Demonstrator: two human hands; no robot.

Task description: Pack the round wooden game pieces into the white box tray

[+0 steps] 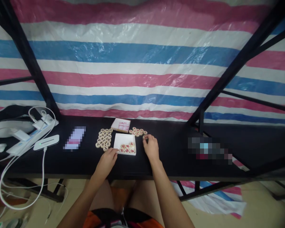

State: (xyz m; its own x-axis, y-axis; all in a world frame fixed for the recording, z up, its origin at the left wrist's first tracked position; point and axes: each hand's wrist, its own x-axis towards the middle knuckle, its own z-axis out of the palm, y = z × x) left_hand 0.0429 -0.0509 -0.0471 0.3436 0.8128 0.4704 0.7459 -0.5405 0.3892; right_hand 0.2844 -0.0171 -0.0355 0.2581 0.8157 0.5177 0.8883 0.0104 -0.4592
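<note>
Left hand (pixel 106 161) contacts white box (pixel 119 140) at near-left corner. Right hand (pixel 152 148), set apart, contacts disc (pixel 144 137) farther from front edge of table (pixel 173 152); closure of both hands cannot be determined.

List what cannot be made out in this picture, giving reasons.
All in the head view:
- Left hand: palm, hidden by the hand's back.
- Right hand: palm, likewise hidden.
- Box lid: wording, too small.
- Left pixelated item and right pixelated item: details, masked by blocks.
- White rounded object: remainder, cut off by the left edge.
</note>
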